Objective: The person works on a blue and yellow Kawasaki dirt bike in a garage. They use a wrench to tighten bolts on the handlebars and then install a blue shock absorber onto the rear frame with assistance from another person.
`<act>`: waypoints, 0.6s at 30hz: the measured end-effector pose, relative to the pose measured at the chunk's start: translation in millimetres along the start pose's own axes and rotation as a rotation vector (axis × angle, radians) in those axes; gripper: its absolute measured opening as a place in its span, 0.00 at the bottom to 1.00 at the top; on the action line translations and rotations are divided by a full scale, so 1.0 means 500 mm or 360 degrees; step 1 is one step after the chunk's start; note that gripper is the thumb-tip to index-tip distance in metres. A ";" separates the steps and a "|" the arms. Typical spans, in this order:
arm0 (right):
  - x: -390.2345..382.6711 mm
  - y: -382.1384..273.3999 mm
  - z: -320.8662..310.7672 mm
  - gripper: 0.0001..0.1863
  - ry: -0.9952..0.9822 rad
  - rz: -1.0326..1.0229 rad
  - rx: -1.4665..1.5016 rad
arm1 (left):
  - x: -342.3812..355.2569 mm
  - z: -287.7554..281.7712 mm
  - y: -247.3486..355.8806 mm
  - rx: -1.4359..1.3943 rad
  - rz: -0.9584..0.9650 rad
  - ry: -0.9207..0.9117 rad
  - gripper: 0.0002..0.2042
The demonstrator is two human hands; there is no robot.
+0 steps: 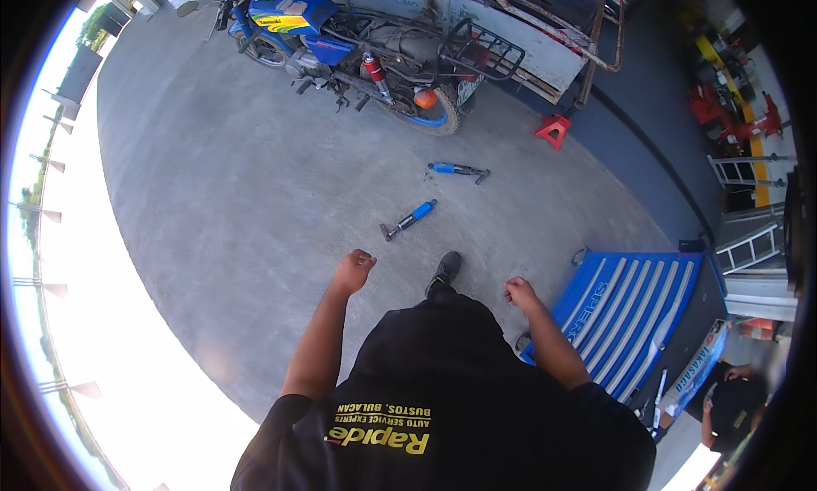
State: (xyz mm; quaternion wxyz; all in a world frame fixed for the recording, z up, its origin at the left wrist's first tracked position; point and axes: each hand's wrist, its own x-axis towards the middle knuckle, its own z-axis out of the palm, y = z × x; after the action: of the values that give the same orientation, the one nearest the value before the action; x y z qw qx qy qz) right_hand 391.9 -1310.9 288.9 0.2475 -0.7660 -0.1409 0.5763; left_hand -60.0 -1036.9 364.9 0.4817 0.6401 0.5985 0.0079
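My left hand (353, 271) hangs with curled fingers just below a blue and silver shock absorber (417, 214) lying on the concrete. Whether anything is inside that hand I cannot make out. My right hand (519, 292), also loosely closed, is held beside the blue tool cabinet (642, 278); its palm is hidden. A second blue shock absorber (449, 168) rests farther off, with small bits beside it. Between my hands shows my dark shoe (447, 265).
A blue motorcycle (298, 19) with a red shock absorber (374, 74) stands at the top, by a rusty frame (591, 40). A red jack stand (553, 129), ladders (749, 244) and a person in black (734, 410) are at the right. The concrete floor (196, 193) meets bright daylight at the left.
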 end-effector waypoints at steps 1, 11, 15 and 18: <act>0.017 -0.016 -0.002 0.12 -0.0005 0.0134 -0.0131 | -0.001 -0.007 -0.015 0.0039 -0.0048 0.0035 0.21; 0.039 -0.041 0.027 0.13 -0.0603 0.0575 -0.0333 | -0.147 -0.043 -0.187 -0.0745 -0.1242 -0.0261 0.35; 0.061 -0.100 0.083 0.11 -0.0696 0.0555 -0.0219 | -0.053 -0.125 -0.172 -0.0522 -0.0945 -0.0302 0.30; 0.072 -0.171 0.157 0.11 -0.0600 0.0653 -0.0037 | 0.059 -0.231 -0.184 -0.0171 -0.0766 -0.0522 0.26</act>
State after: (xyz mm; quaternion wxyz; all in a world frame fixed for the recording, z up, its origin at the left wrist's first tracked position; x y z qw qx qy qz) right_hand 333.8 -1204.4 289.3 0.0863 -0.6606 -0.0330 0.7451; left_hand -189.2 -960.5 352.4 0.5934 0.4461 0.6458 -0.1784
